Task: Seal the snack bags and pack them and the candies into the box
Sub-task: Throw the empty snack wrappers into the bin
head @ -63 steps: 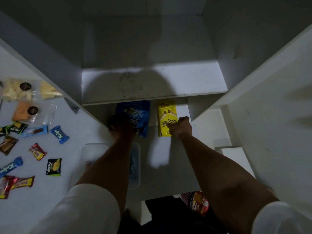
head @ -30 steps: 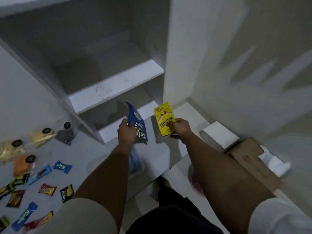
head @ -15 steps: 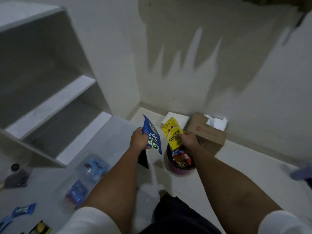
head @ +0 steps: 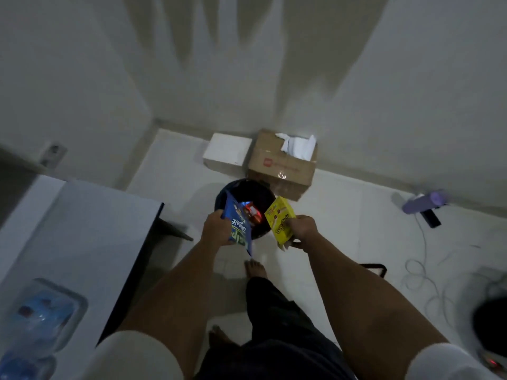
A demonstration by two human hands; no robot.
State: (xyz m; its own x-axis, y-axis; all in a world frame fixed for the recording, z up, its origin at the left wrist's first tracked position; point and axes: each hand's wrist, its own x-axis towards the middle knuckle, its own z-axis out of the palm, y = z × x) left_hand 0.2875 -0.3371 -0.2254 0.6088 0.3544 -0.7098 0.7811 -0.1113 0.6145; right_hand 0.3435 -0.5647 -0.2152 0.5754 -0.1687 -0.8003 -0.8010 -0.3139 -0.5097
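My left hand [head: 216,229] grips the blue snack packet [head: 238,224]; my right hand [head: 303,231] pinches the yellow packet [head: 280,221], both over the dark bin [head: 223,197]. The clear box [head: 72,305] sits on the table [head: 90,231], partly filled; I judge packing unfinished.

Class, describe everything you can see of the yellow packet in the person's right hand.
The yellow packet is a flat, glossy rectangular pack with dark lettering and small red-brown pictures near its top. The right hand pinches its lower end, holding it tilted, top end leaning over the rim of the dark round bin. Nothing else touches it.
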